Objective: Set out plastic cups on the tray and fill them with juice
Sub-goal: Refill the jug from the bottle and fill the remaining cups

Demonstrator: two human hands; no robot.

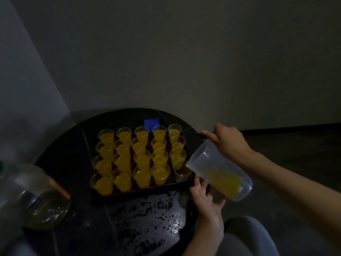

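My right hand (228, 143) grips the jug (219, 172). Its mouth points left at the empty cup (182, 173) in the tray's (140, 191) near right corner. My left hand (206, 196) is under the jug, fingers straight.

Table (73, 163), dark, round: black tray (140, 192); rows of plastic cups (122, 179) holding orange juice (160, 173); near-right cup (182, 175) nearly empty. Right hand (228, 143) grips tilted pitcher (221, 174) above it; left hand (206, 198) beside tray corner.
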